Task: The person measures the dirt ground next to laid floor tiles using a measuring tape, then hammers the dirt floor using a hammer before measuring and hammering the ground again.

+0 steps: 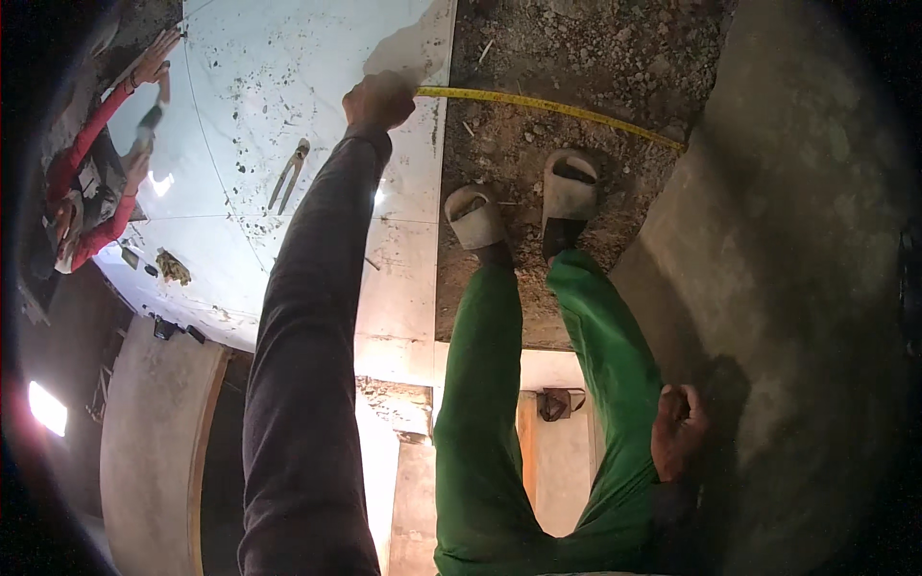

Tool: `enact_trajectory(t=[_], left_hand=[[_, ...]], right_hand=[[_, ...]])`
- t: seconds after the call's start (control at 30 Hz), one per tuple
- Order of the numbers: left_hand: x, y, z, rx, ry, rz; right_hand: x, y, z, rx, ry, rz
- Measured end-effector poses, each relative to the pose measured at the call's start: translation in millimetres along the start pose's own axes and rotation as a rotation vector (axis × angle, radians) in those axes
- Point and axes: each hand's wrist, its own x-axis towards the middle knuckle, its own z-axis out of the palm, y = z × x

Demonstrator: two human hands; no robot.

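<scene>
My left hand [379,100] is closed at the far end of my outstretched arm, over large pale floor tiles [317,58]. From it a yellow tape measure [547,103] runs right, across bare rubbly ground, to the foot of the wall; the tape's case is hidden in my grip. A pair of pincers [290,177] lies on the tiles, left of my forearm. Beside my right thigh, my right hand [678,432] has its fingers curled in, with nothing visible in them.
A plastered wall [807,240] rises on the right. My slippers [570,187] stand on the dirt strip [576,48] beside the tile edge. At far left, a person in red sleeves [101,125] reaches over the tiles. Crumbs and a crumpled lump [173,268] lie there.
</scene>
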Motion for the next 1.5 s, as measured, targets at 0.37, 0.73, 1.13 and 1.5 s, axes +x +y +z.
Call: enact_trajectory(t=[0.37, 0.73, 1.13, 1.5], left_hand=[[7.0, -24.7, 6.7, 0.079, 0.042, 0.076], [-2.2, -18.7, -5.1, 0.037, 0.015, 0.049], [15.5, -41.8, 21.9, 0.21, 0.125, 0.23], [-8.6, 37.0, -6.3, 0.245, 0.0, 0.02]], right_hand=[[-9.3, 16.2, 11.6, 0.07, -0.003, 0.026], [-13.5, 23.4, 22.8, 0.061, 0.066, -0.008], [-4.7, 0.4, 28.0, -0.087, 0.134, -0.2], [-12.5, 14.6, 24.5, 0.126, 0.145, -0.002]])
